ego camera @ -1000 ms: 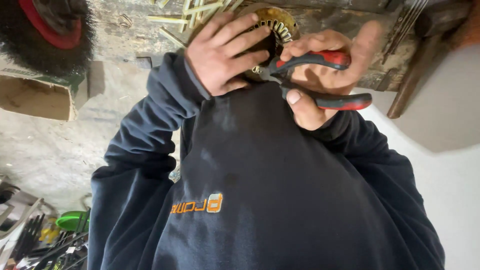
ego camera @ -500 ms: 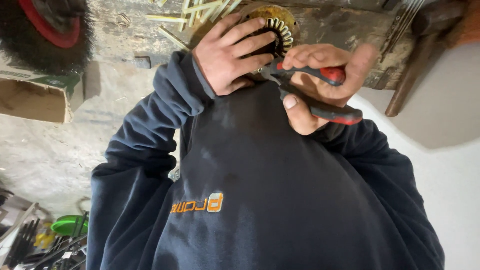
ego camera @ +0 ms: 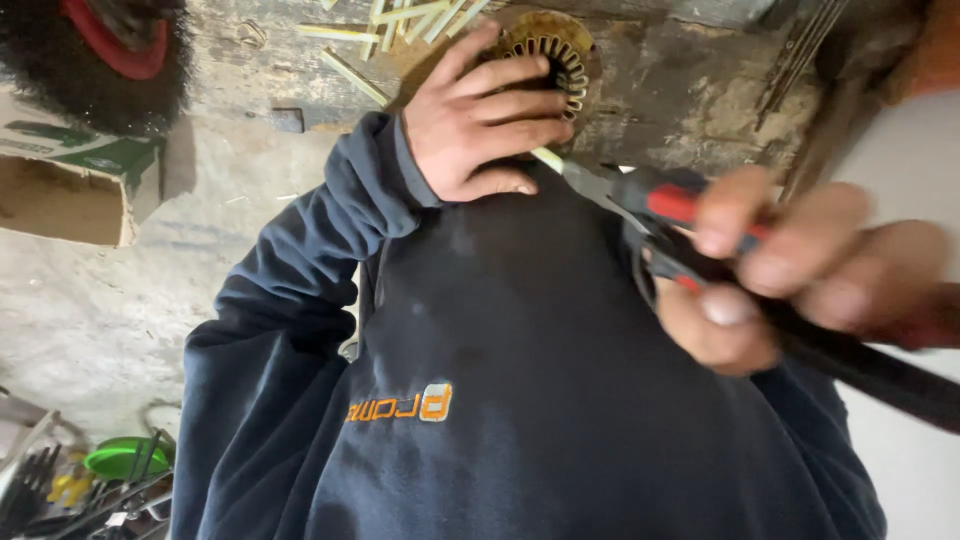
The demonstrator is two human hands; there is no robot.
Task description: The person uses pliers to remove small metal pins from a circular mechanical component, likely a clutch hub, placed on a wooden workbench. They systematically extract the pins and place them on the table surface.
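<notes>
A round slotted metal core point(ego camera: 552, 52), brownish and ringed with narrow slots, is seen resting on a worn wooden worktop point(ego camera: 690, 90) at the top of the view. The left hand point(ego camera: 478, 118) is laid over the core's near side, fingers spread and curled against its rim. The right hand point(ego camera: 790, 270) is seen nearer the camera and blurred; it is wrapped tightly round the red-and-black handles of a pair of pliers point(ego camera: 690, 225), the handles squeezed together. The pliers' nose is pointed toward the core, and a pale strip point(ego camera: 548, 160) is seen at its tip, just below the left hand; whether the strip is gripped cannot be told. Similar pale yellow strips point(ego camera: 400, 20) are scattered on the worktop beside the core. A dark sweatshirt point(ego camera: 520, 400) fills the centre of the view. A cardboard box point(ego camera: 70, 185) is noted at left, and a green container point(ego camera: 125, 458) at lower left.
</notes>
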